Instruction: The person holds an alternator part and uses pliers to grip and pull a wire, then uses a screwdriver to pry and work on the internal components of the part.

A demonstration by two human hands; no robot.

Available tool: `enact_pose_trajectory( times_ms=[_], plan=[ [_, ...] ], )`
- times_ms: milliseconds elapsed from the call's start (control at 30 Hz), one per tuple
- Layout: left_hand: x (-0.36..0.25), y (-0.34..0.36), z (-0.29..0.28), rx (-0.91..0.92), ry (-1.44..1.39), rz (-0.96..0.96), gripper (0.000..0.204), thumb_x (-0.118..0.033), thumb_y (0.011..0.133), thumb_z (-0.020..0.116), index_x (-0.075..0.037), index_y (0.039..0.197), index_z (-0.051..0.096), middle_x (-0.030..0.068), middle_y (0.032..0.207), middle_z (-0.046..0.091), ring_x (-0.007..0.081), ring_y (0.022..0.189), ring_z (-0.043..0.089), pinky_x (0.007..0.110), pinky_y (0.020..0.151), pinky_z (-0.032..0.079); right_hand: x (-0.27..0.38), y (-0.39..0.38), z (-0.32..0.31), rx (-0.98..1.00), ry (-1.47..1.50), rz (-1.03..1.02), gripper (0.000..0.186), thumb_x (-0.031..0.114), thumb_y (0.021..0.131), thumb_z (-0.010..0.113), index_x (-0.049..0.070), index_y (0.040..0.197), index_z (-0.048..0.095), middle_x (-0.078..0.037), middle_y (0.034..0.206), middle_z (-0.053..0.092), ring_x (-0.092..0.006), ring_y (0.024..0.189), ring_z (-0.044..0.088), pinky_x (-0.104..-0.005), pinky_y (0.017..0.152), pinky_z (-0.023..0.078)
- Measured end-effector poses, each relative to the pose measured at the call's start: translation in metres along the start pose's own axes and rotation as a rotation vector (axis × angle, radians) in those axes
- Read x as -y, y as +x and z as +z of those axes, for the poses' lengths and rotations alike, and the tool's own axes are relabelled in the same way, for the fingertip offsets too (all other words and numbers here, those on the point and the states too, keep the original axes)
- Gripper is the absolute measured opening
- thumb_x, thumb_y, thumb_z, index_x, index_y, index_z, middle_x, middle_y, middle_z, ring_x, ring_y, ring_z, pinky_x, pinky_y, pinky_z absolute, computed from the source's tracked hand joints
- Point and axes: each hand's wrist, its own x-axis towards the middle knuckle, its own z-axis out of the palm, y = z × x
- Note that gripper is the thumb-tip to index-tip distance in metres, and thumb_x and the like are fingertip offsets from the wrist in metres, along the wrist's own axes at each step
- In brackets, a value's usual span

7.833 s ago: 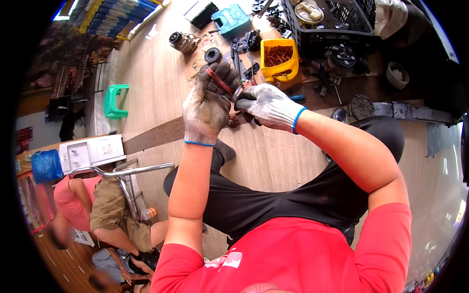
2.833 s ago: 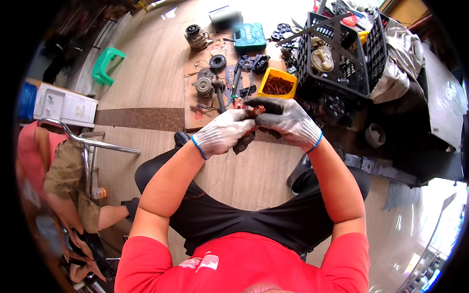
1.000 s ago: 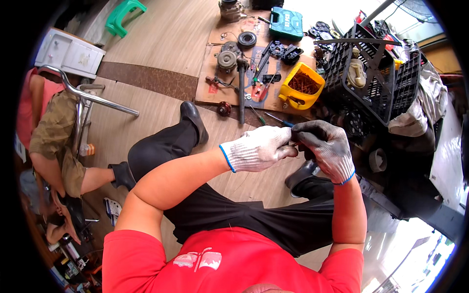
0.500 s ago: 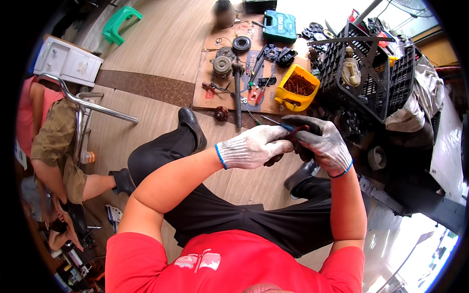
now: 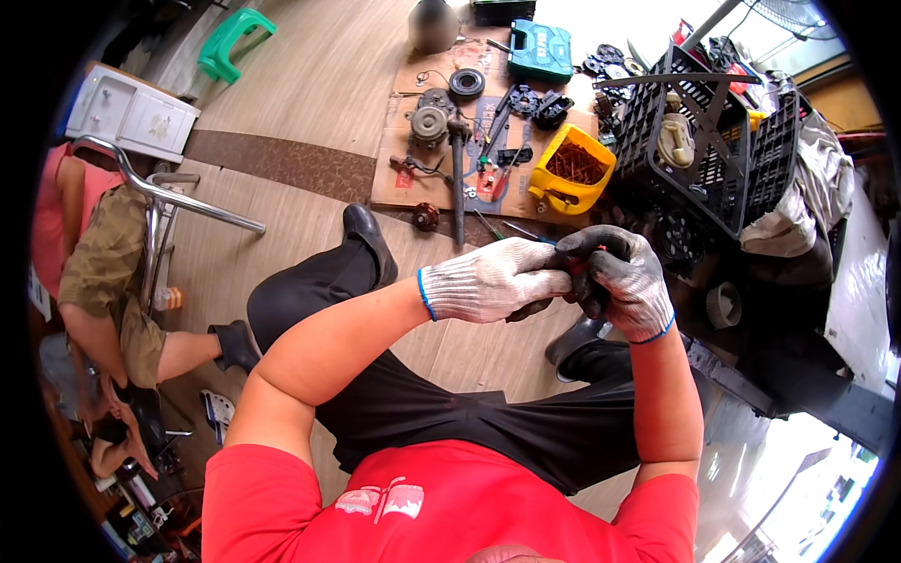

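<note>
My left hand [image 5: 502, 281], in a white knitted glove with a blue cuff, is closed, its thumb and fingers pressed together. Against its fingertips is my right hand [image 5: 619, 281], in a dirty grey-black glove, its fingers curled into a pinch. A small bit of dark red shows between the two hands; gloves hide the rest of what they hold. Just beyond the left hand, a thin metal shaft [image 5: 522, 231] with a blue end runs toward the fingers. Whether it is held or lies on the floor I cannot tell. Beside it lies a thin green-handled tool [image 5: 488, 225].
Flattened cardboard [image 5: 392, 183] carries a motor part [image 5: 430, 124], a long metal rod [image 5: 458, 188] and a teal case [image 5: 541, 52]. A cut yellow container [image 5: 571, 202] holds copper-coloured pieces. A copper-wound rotor [image 5: 425, 218] sits nearby. Black crates [image 5: 694, 150] stand right; another person [image 5: 108, 253] sits left.
My right fingers have curled in from a more stretched position. The dark red strip that stuck out between the hands is now mostly covered. My left hand has barely moved.
</note>
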Motion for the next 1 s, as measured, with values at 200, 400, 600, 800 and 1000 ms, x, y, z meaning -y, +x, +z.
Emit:
enact_pose_trajectory(
  times_ms=[200, 400, 600, 800, 1000],
  plan=[
    [0.007, 0.004, 0.001, -0.051, 0.106, 0.106, 0.022, -0.023, 0.103, 0.055, -0.003, 0.1, 0.063, -0.0004, 0.069, 0.052, 0.0072, 0.055, 0.047, 0.026, 0.051, 0.039, -0.008, 0.002, 0.009, -0.138, 0.017, -0.041, 0.016, 0.007, 0.097, 0.059, -0.005, 0.103, 0.068, -0.009, 0.077, 0.067, -0.0111, 0.055, 0.061, -0.0222, 0.042, 0.043],
    [0.002, 0.004, 0.0, -0.018, -0.025, 0.0, 0.024, -0.023, 0.103, 0.053, -0.001, 0.099, 0.062, 0.0006, 0.064, 0.05, 0.0093, 0.051, 0.047, 0.026, 0.049, 0.039, 0.006, -0.002, 0.006, -0.037, 0.071, 0.01, 0.026, 0.006, 0.099, 0.054, -0.006, 0.119, 0.065, -0.009, 0.077, 0.067, -0.0119, 0.056, 0.061, -0.0225, 0.044, 0.044],
    [0.011, 0.005, 0.002, 0.079, -0.36, -0.105, 0.023, -0.022, 0.101, 0.054, 0.0, 0.099, 0.06, 0.0014, 0.06, 0.046, 0.0115, 0.048, 0.041, 0.028, 0.046, 0.038, 0.011, -0.005, 0.005, 0.017, -0.094, 0.006, 0.025, 0.005, 0.097, 0.054, -0.006, 0.115, 0.067, -0.009, 0.076, 0.066, -0.0108, 0.055, 0.06, -0.022, 0.043, 0.042],
    [0.007, 0.005, 0.001, 0.059, -0.179, -0.013, 0.022, -0.02, 0.103, 0.053, 0.0, 0.099, 0.062, 0.0018, 0.061, 0.049, 0.011, 0.05, 0.045, 0.029, 0.047, 0.039, -0.005, 0.0, 0.01, -0.136, -0.05, -0.051, 0.02, 0.012, 0.099, 0.059, -0.005, 0.1, 0.069, -0.006, 0.072, 0.064, -0.0091, 0.049, 0.056, -0.0224, 0.041, 0.04],
    [0.023, 0.016, 0.0, -0.133, 0.102, 0.042, 0.025, -0.024, 0.103, 0.053, -0.001, 0.102, 0.064, 0.0096, 0.074, 0.062, 0.0198, 0.065, 0.061, 0.033, 0.062, 0.048, -0.007, 0.01, 0.008, -0.235, -0.126, -0.025, 0.022, 0.017, 0.099, 0.062, -0.004, 0.098, 0.069, -0.006, 0.073, 0.065, -0.0094, 0.047, 0.054, -0.0232, 0.041, 0.042]
  ],
)
